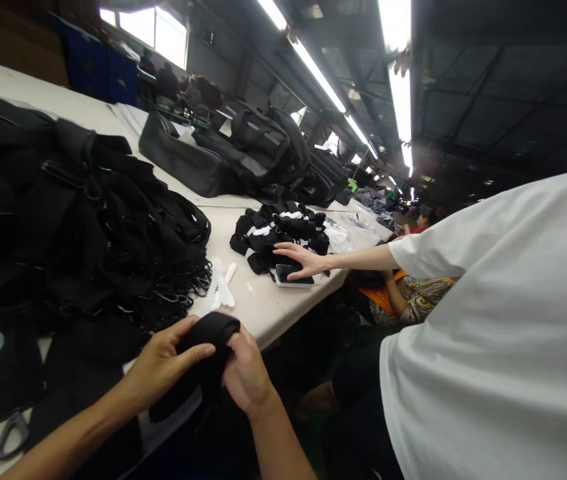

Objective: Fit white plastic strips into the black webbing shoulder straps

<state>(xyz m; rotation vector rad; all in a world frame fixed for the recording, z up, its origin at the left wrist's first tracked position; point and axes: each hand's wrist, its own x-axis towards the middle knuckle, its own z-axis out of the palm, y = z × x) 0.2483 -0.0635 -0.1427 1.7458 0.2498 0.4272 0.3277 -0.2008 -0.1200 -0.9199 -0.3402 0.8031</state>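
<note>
A black webbing strap (209,328), folded or rolled over on itself, is held between my two hands above the near edge of the table. My left hand (166,357) grips its left side, thumb on top. At its right end, my right hand (247,367) has its fingers curled round the strap. Part of the strap hangs below, dark and hard to make out. To the left lies a big heap of black straps (88,220) with metal hooks and cord ends. Some white strips (221,287) lie just beyond my hands.
A co-worker's hand (303,260) rests on a phone (293,275) beside a pile of rolled black straps (258,230) with white bands. That person's white shirt (503,320) fills the right side. Black bags (243,153) stand farther back on the table (268,313). Another person sits beyond.
</note>
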